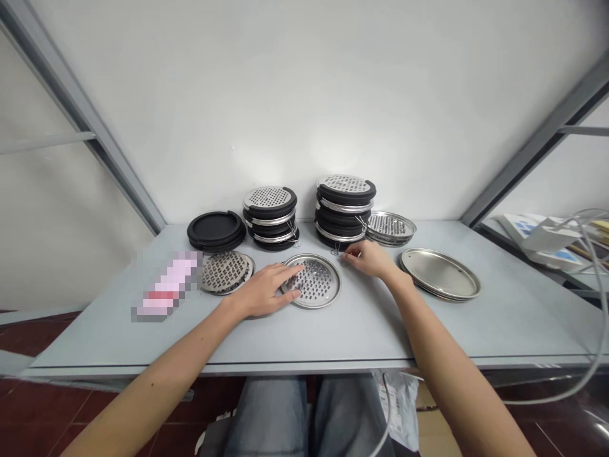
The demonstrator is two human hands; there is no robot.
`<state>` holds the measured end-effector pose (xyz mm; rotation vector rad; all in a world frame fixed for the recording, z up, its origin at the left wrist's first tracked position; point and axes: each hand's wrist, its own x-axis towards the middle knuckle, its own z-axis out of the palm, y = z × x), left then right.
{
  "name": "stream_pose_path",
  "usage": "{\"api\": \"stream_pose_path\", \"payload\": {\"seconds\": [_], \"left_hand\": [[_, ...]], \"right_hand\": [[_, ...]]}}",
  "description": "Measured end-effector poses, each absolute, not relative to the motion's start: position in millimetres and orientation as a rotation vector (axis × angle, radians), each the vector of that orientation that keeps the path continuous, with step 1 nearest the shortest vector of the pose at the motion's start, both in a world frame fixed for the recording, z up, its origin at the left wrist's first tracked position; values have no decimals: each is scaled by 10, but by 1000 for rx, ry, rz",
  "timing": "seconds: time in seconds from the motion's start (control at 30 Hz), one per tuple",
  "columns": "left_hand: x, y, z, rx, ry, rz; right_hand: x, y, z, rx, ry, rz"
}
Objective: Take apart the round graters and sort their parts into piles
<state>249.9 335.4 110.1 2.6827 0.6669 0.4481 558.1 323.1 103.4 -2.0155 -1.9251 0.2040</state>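
My left hand (264, 291) lies over the left part of a round perforated steel disc (318, 281), with fingers and thumb on its holes and rim. My right hand (368, 259) is a little farther back, its fingertips pinched close to a small wire loop (335, 250) by the foot of a stack. That stack of black-rimmed grater discs (343, 211) stands behind my right hand, and a shorter one (269, 218) stands to its left. Whether the wire is between my fingers is unclear.
A black round lid stack (216, 230) and a perforated disc (226, 271) lie at left, beside a pixelated pink object (166, 285). A perforated disc (391, 228) and plain steel plates (440, 273) lie at right. A grey cable (592, 285) hangs past the table's right side.
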Motion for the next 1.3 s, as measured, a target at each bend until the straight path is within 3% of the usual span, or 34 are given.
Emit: {"api": "stream_pose_path", "payload": {"seconds": [0.23,0.37,0.87,1.3], "left_hand": [[2544,3343,1061,2642,629,626],[2586,3369,1003,2707,688,725],[2547,3386,901,2721,859,333],[2547,3403,893,2679,910,246]], "right_hand": [[5104,3203,959,-1687,-1911,113],[4938,3222,847,-1711,-1897,76],[4887,3290,827,-1734,-1788,335],[4919,3260,874,-1694,-1800,273]]}}
